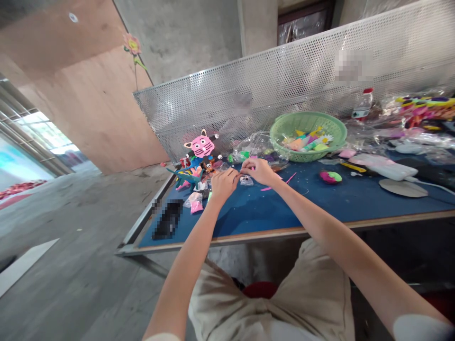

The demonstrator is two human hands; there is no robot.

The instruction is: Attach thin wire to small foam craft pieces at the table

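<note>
My left hand (223, 183) and my right hand (259, 171) meet fingertip to fingertip above the blue tabletop (256, 215). Both are closed in a pinch; whatever lies between the fingertips is too small or hidden to name. A bit of pink shows by the right fingers. Just below the hands lies a small clear packet (246, 180). Thin pink strips (268, 188) rest to the right of it. Left of my left hand are a bag of pink clay-like material (196, 203) and a pink cat-face figure (202, 146) standing among colourful pieces.
A green plastic basket (280, 150) of colourful pieces stands at the back. Rightward are a pink-and-green lump (330, 177), a yellow-handled tool (353, 166), a grey oval piece (403, 188) and a red-capped bottle (363, 105). A blurred dark object (168, 219) lies front left. A perforated metal panel (213, 102) rises behind.
</note>
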